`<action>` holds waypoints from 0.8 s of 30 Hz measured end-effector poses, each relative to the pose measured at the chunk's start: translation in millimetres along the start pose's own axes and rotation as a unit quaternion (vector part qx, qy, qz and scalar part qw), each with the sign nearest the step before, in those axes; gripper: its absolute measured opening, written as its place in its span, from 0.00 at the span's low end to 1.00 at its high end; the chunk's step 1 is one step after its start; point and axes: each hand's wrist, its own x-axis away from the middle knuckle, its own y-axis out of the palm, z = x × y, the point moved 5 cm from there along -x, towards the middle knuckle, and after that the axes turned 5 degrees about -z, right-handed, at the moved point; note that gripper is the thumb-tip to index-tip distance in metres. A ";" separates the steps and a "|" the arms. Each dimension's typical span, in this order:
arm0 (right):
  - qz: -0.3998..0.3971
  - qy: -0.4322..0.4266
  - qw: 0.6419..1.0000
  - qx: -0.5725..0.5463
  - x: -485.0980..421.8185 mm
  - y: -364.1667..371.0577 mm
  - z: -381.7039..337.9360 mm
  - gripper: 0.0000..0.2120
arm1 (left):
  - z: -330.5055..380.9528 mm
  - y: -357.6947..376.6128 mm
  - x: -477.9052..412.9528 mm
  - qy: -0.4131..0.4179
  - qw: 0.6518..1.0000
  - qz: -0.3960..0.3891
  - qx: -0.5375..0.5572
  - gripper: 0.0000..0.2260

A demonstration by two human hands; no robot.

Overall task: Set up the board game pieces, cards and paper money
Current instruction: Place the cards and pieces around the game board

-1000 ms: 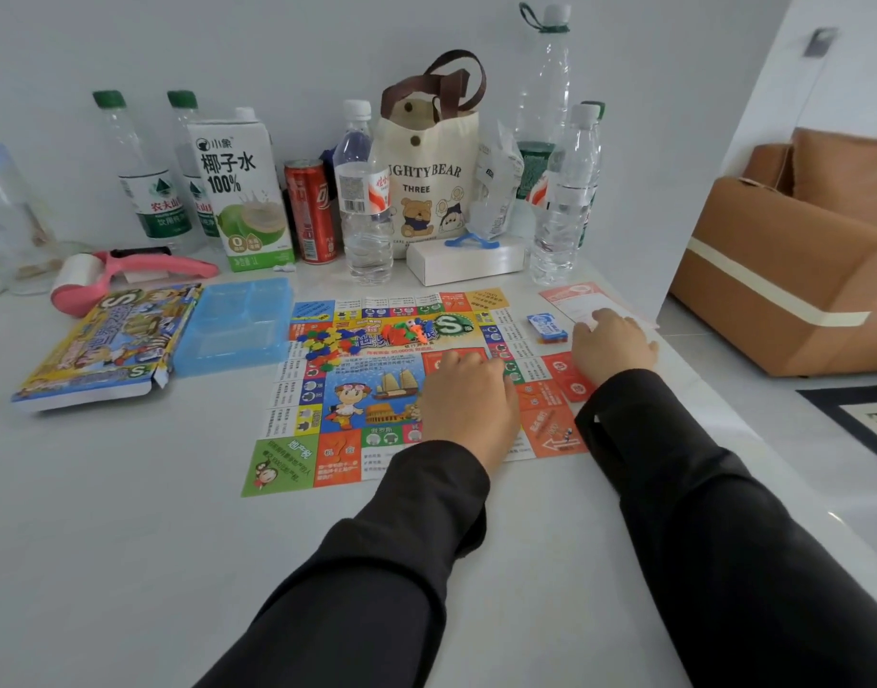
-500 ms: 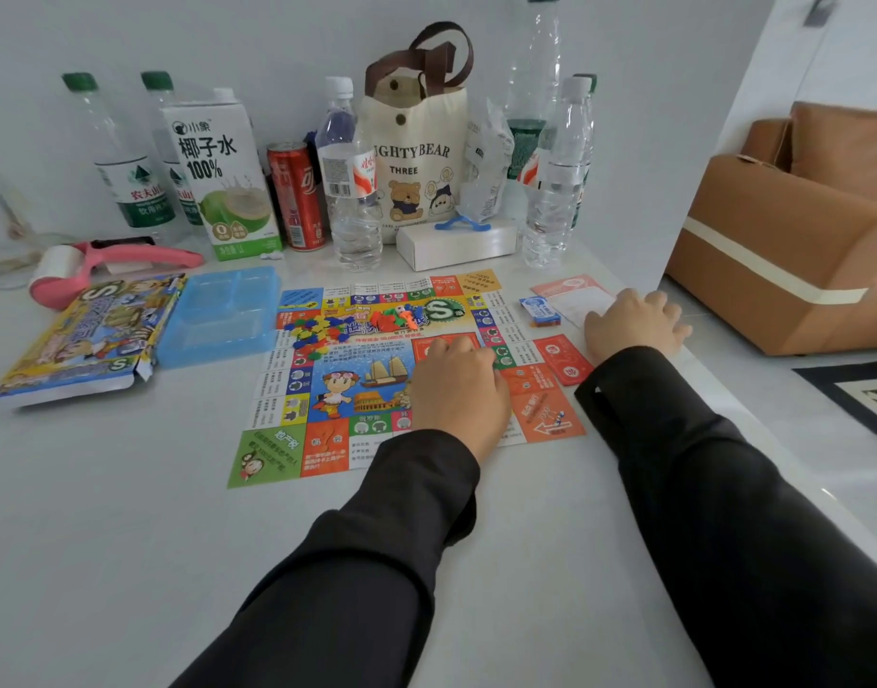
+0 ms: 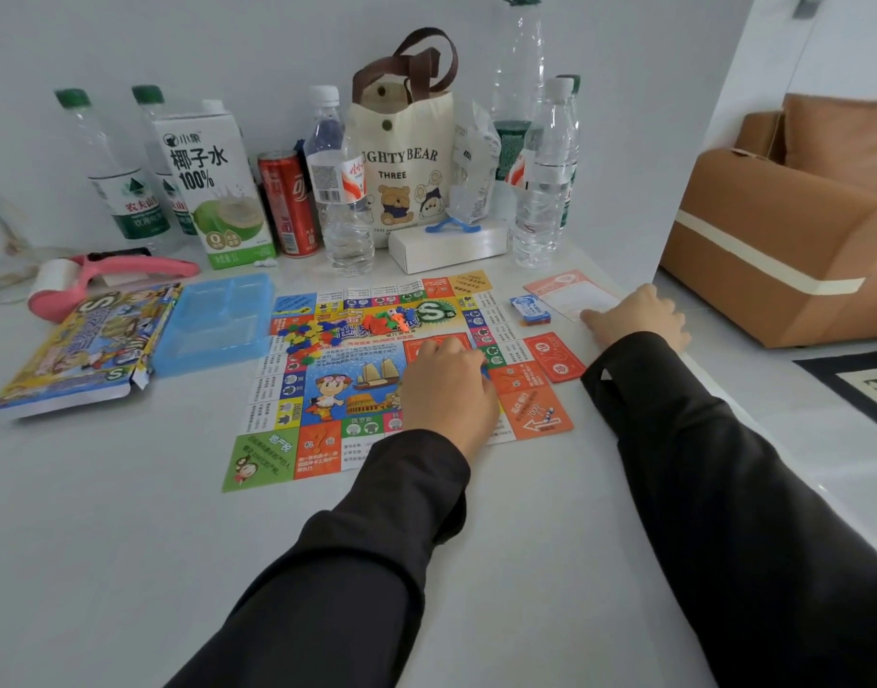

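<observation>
**A:** While looking from the far left, see a game box (image 3: 79, 350) lying flat on the white table (image 3: 103, 538).

**B:** And next to that?

**A:** Blue tray (image 3: 213, 325), just beside the left edge of the board (image 3: 327, 379). Then small bright pieces (image 3: 307, 335) in a little pile on the far left part of the board.

**B:** Any hands?

**A:** Left hand (image 3: 446, 389), palm down on the middle of the board. Fingers close together and bent a little, tips on a red square. Just resting there, not pinching.

**B:** More to the right?

**A:** Red card (image 3: 555, 357) flat by the board's right edge. Farther back, a small blue stack (image 3: 530, 310) and an orange and white sheet (image 3: 570, 293).

**B:** And the other hand?

**A:** Right hand (image 3: 635, 322), flat on the table at the right, fingers spread a bit, tips at the near edge of the sheet.
</observation>
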 end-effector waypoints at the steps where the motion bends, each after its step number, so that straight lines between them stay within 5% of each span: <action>1: 0.004 0.002 1.000 -0.005 0.4 -0.9 0.4 0.33 | 0.3 0.0 0.1 0.001 1.000 0.000 -0.002 0.14; 5: 0.093 -0.028 0.993 -0.071 2.3 -12.5 2.2 0.21 | 0.8 0.1 0.0 0.004 1.000 0.003 -0.003 0.14; 18: 0.204 -0.064 0.899 -0.383 25.0 -36.7 4.1 0.10 | 2.5 -0.8 1.8 0.009 1.000 -0.001 -0.015 0.15; 24: 0.152 -0.049 0.857 -0.490 43.6 -26.6 -14.0 0.06 | 13.9 -22.3 11.5 0.056 0.993 0.089 0.057 0.15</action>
